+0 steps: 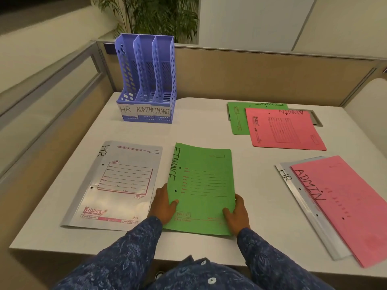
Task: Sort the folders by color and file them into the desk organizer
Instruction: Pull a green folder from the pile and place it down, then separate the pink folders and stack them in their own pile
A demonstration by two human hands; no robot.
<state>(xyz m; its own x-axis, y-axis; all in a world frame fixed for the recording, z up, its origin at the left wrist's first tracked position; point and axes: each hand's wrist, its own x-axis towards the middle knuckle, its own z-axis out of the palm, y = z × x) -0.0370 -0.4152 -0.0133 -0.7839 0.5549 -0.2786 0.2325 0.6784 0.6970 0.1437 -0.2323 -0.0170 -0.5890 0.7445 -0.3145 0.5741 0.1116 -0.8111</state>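
Organizer (146,80) is standing at the far left of the surface (199,130). Its three slots, labelled HR, ADMIN and FINANCE, are showing no folders inside.

Left hand (163,206) and right hand (236,214) are each gripping a side edge of the near green folder (201,185), thumbs on its cover. This folder, marked FINANCE, is sitting front centre, flat or barely raised.

First white folder (117,185), marked HR, is lying just beside it on the left.

Far right: far pink folder (282,128) is overlapping the far green folder (236,118).

Near right: near pink folder (345,206) is covering a second white folder (293,185).

Judgement: sorting is only beginning. Two mixed stacks are awaiting separation, and filing is not yet started for any of the six folders.
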